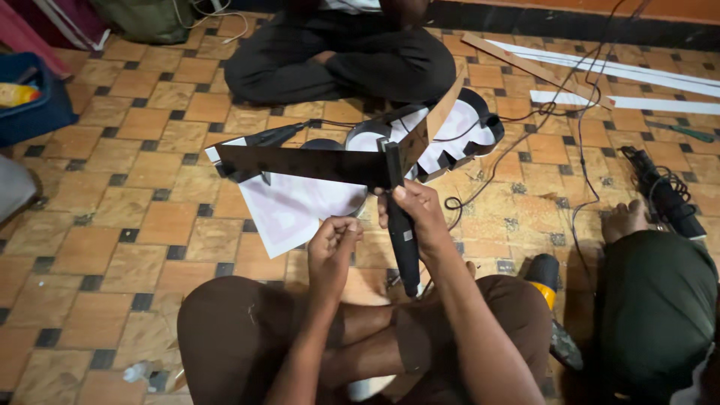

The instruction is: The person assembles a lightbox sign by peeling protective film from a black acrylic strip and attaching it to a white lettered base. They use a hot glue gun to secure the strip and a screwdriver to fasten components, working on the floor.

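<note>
Black flat metal strip (300, 163) steadied upright | my right hand (420, 214) fingers wrapped around black tool (403, 244) | left hand (334, 251) fingers curled, pinching nothing visible.

A tiled floor (112, 195) of orange-brown squares with small dark insets carried everything. On it lay a white paper sheet (289, 214), black channel-letter shapes (465, 127), loose black cables (525, 150), white strips (622, 75) near the wall, and a blue bin (30, 112) at left.
</note>
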